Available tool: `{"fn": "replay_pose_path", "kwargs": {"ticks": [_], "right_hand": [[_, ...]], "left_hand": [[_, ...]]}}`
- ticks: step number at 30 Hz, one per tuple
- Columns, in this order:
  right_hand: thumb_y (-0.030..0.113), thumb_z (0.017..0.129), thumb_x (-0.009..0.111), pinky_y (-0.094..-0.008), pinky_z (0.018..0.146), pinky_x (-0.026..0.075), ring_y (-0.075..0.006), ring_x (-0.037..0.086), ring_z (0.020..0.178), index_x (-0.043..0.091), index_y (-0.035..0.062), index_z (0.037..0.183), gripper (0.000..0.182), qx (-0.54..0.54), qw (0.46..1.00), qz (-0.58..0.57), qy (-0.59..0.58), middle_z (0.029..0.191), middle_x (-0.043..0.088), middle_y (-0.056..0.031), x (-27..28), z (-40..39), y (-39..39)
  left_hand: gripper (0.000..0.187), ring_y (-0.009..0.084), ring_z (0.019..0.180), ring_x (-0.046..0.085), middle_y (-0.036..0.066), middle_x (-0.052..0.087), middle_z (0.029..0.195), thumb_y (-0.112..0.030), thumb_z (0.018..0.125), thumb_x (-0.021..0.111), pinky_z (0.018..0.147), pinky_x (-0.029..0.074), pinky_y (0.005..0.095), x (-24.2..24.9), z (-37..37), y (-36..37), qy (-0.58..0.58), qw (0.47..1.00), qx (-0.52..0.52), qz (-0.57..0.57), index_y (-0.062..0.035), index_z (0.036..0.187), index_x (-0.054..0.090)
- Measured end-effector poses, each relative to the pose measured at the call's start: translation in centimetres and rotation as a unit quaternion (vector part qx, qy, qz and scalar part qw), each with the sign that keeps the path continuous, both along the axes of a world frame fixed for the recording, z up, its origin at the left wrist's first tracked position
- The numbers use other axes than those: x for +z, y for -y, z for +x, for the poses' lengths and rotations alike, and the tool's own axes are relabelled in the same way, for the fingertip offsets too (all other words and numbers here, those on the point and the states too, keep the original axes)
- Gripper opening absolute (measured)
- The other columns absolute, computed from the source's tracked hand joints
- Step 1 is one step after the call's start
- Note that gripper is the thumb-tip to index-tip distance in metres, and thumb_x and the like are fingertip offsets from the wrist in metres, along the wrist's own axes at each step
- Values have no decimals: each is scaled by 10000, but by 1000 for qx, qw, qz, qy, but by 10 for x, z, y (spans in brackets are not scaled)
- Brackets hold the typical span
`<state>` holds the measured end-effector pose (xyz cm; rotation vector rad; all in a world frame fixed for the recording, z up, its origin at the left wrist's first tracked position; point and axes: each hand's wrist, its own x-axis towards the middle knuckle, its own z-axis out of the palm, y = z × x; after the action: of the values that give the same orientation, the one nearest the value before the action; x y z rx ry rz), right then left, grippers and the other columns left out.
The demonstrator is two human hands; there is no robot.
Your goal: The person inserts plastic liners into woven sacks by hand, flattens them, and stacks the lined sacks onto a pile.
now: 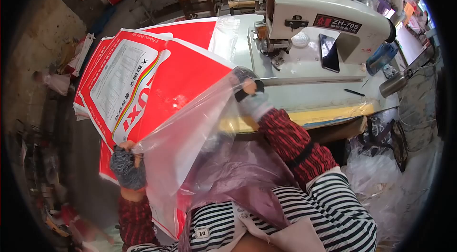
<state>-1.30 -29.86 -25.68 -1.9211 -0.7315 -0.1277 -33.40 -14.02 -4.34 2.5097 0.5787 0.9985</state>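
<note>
A red and white printed woven bag (183,83) with a clear plastic liner (178,140) at its mouth is stretched between my two hands. My left hand (128,168), in a grey fingerless glove, grips the near corner of the bag mouth, its fingers closed on the edge. My right hand (247,92), in a worn glove with a dark band, pinches the liner at the far corner, beside the sewing machine bed. Beneath this bag lie more red bags (190,33) in a stack. The white sewing machine (309,9) stands just beyond my right hand.
A phone (329,53) lies on the machine's bed. A black pen (354,93), a metal cylinder (394,84) and a blue bottle (381,58) are at the right. The table's yellow front edge (328,114) runs beside my right forearm. Crumpled clear plastic (369,171) sits below.
</note>
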Motion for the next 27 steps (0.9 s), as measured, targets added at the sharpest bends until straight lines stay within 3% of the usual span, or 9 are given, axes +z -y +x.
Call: {"fn": "replay_pose_path", "kwargs": {"ticks": [5,7,13,15,17,18,20,23,27], "right_hand": [[149,684,729,-343,642,438,-260,531,693,549,36,855,273,-112,981,127,93,757,524,-102,117,-18,47],[140,672,723,-368,691,433,-291,522,742,552,35,881,290,-159,946,116,257,775,521,-112,151,-10,54],[134,801,482,-371,777,481,-297,601,867,600,103,1025,254,221,972,32,68,972,624,-143,98,-68,6],[121,793,483,-375,753,493,-305,614,838,600,97,1024,261,262,950,-67,155,958,634,-142,85,-75,-4],[130,818,492,-371,705,491,-308,603,753,600,80,952,180,148,975,160,30,823,621,-127,43,-26,-20],[55,781,556,-278,604,472,-196,581,647,577,58,872,93,59,995,6,82,729,594,-81,86,-3,-7],[121,686,655,-351,601,459,-256,573,644,562,82,844,187,-26,998,39,46,706,565,-102,139,3,2],[56,634,605,-383,716,454,-294,545,834,607,87,949,317,-42,952,33,302,850,566,-112,181,10,-15],[101,732,547,-395,705,477,-311,589,808,671,109,879,193,132,943,-79,294,850,629,-128,174,17,-45]], "left_hand": [[70,53,631,440,-1,479,712,35,820,562,573,387,191,17,11,2,42,998,13,-47,-24,802,529],[72,51,643,431,-5,475,719,-15,852,568,580,388,186,29,16,7,41,997,30,-56,-24,798,521],[142,99,638,460,22,484,708,-128,899,551,623,409,232,33,7,-13,55,993,104,-3,-11,826,518],[142,86,666,476,15,511,730,-143,921,505,617,409,226,30,-2,-19,94,990,105,-33,-19,853,516],[91,124,669,512,52,547,756,-99,907,503,622,427,243,33,-18,-10,54,991,120,20,-19,876,530],[70,152,670,529,76,557,758,-80,894,512,629,436,258,32,-23,-1,19,991,109,79,-17,881,540],[52,276,616,573,132,579,730,-8,839,544,581,466,328,14,-35,-1,-16,966,97,239,-21,876,578],[35,289,636,583,140,575,728,-24,844,548,614,469,328,5,-47,21,-67,977,115,165,-21,868,574],[103,316,630,592,145,582,713,-37,857,517,588,481,351,7,-85,28,-244,942,204,110,-30,935,584]]}}
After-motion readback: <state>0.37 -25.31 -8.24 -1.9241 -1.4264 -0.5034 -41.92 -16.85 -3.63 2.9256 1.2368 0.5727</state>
